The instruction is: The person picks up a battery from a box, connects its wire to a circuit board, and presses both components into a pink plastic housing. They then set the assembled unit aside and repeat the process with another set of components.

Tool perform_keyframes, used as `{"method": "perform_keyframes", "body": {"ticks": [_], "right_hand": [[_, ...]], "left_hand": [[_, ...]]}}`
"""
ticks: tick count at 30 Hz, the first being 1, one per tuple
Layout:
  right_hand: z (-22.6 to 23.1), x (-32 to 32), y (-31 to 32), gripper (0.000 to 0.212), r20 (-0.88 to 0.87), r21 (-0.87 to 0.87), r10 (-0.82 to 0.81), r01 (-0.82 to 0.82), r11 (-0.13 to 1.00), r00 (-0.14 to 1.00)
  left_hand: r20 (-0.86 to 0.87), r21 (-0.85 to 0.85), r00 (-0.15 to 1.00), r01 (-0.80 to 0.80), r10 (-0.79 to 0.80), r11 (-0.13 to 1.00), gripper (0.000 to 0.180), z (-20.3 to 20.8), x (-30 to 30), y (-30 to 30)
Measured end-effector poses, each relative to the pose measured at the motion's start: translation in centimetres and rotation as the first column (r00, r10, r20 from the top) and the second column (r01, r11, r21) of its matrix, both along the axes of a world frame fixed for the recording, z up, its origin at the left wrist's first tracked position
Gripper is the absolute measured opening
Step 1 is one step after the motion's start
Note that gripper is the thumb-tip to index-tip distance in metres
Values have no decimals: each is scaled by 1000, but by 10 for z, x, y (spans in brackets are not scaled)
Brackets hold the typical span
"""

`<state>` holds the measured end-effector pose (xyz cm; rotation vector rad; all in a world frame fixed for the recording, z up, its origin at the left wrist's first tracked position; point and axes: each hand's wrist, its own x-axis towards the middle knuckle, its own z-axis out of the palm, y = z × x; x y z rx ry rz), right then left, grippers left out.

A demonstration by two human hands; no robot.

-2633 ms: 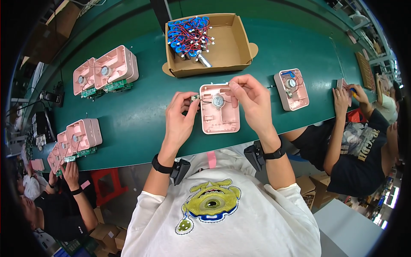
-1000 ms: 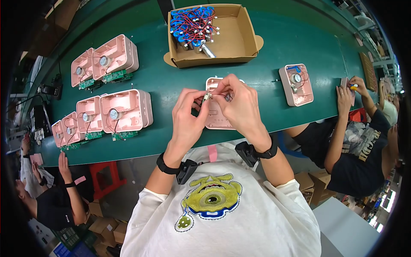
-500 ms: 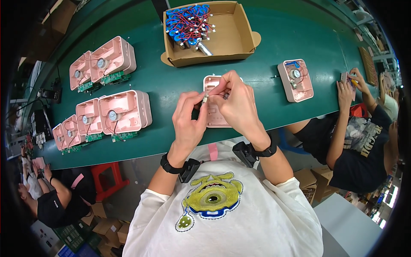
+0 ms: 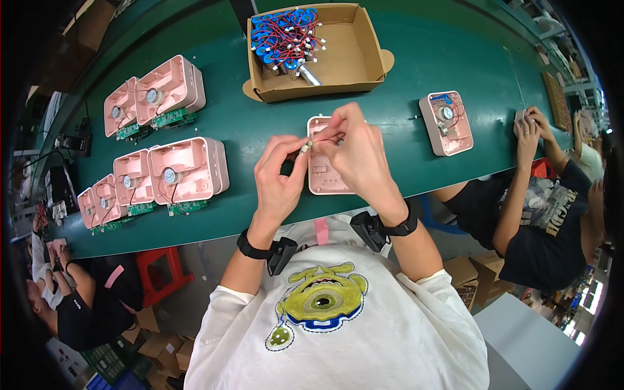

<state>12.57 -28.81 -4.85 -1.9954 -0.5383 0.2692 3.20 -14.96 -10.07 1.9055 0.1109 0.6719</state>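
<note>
Between the thumb and forefinger of my left hand (image 4: 278, 179) is a small pale part (image 4: 305, 149), too tiny to name. My right hand (image 4: 359, 153) pinches at the part's upper end; its fingertips meet those of the left, and what they grip is hidden. A bit of thin dark wire shows by the right fingers. Both hands are over a pink plastic casing (image 4: 330, 186) lying on the green table, partly covered by my right hand.
A cardboard box (image 4: 354, 49) of blue cylindrical cells with red and black leads stands beyond my hands. Several pink housings (image 4: 188, 170) with speakers and green boards sit at left. Another pink casing (image 4: 460, 140) lies at right. Co-workers' hands (image 4: 526, 130) are at the far right.
My left hand has tilted and shifted slightly left with the small part, which now leans more. The right hand stays pinched close by. The co-worker at right has drawn both hands together.
</note>
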Motion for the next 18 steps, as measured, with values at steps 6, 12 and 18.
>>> {"method": "perform_keyframes", "body": {"ticks": [6,12,18], "right_hand": [[25,63,1,34,534,-190,186,-98,977,825],[21,119,33,17,787,-397,327,25,917,524],[14,145,41,21,834,-169,213,-132,977,510]], "left_hand": [[-91,-141,995,-50,37,989,20,-7,-1,-1],[-105,-193,994,-55,36,980,19,-4,-1,-1],[-118,-199,993,-15,-8,980,18,-5,-1,3]]}}
